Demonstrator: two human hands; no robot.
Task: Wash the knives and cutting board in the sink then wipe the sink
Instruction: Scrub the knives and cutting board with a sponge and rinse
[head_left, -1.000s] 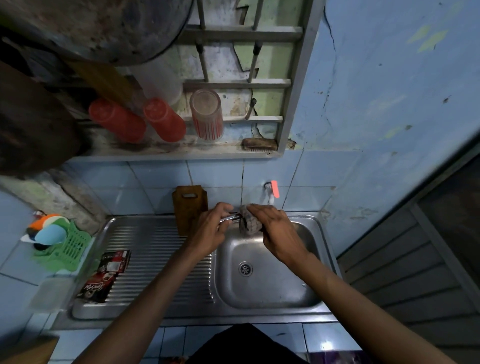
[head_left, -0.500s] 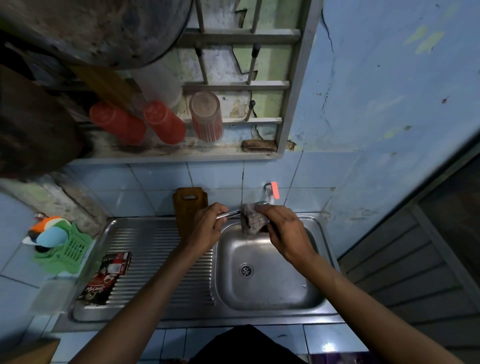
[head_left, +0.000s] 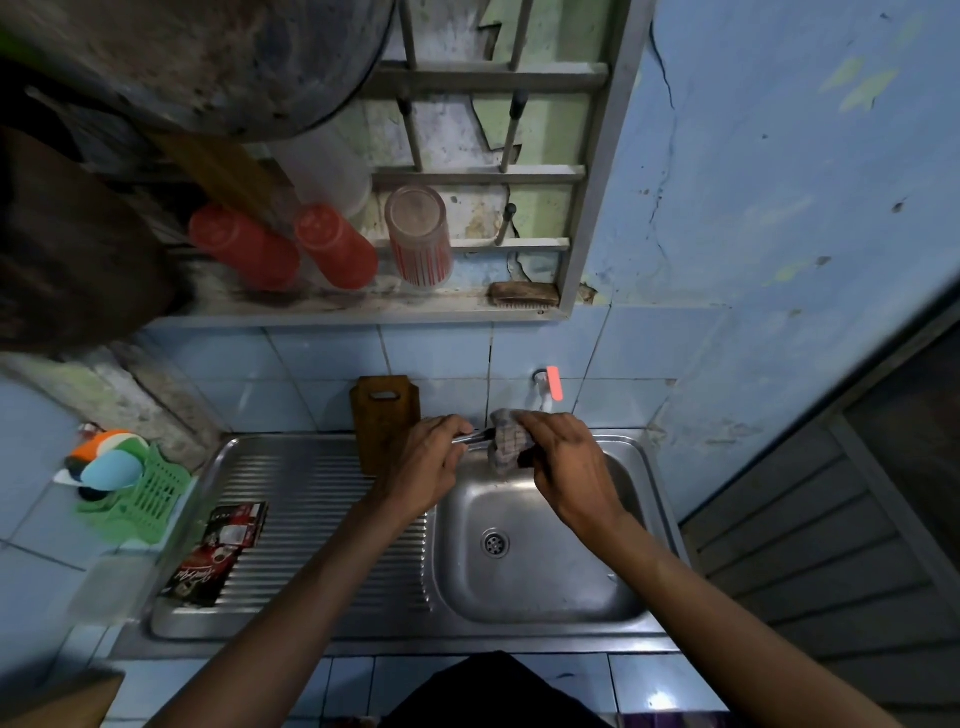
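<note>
Two hands at work, mid-wash: left hand (head_left: 431, 467) pinching probably a knife (head_left: 470, 438), right hand (head_left: 566, 467) clamping cloth (head_left: 506, 441) round blade; next, cutting board (head_left: 385, 421).

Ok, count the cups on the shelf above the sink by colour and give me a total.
Red cups: 2, first, second, both lying tilted.
Clear cup with red stripes: 1, upside down.
Total: 3

Checked cloth (head_left: 508, 440), green basket (head_left: 143, 493), red cups (head_left: 244, 249)
</note>
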